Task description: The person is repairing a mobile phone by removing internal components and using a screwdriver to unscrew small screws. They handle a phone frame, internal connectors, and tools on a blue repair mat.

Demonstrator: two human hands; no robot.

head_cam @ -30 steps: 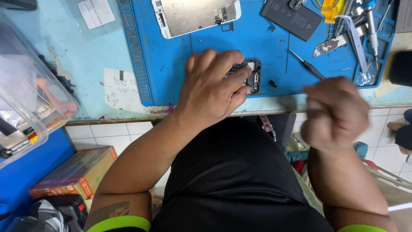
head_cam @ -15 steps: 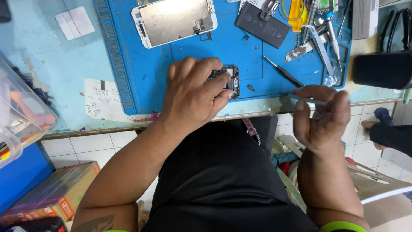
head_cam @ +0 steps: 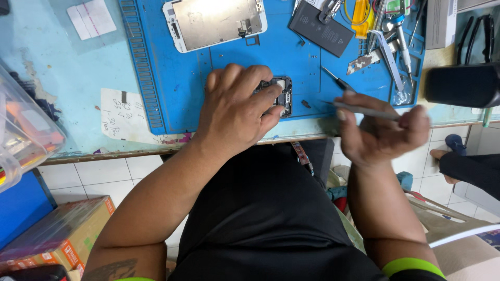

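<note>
Here, left hand (head_cam: pixel 234 112) clamps the opened phone (head_cam: pixel 278 93); right hand (head_cam: pixel 380 130) pinches thin metal tweezers (head_cam: pixel 364 110).

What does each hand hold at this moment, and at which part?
The right hand pinches thin metal tweezers near their rear end, tips pointing left. The left hand presses down on the opened phone body, covering most of it.

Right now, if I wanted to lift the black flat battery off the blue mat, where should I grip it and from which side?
Probably by the long edges of the battery, coming straight down from above. It lies flat and slanted on the blue mat, with tweezers across its top end, so pinch near the lower right corner, which is bare.
</note>
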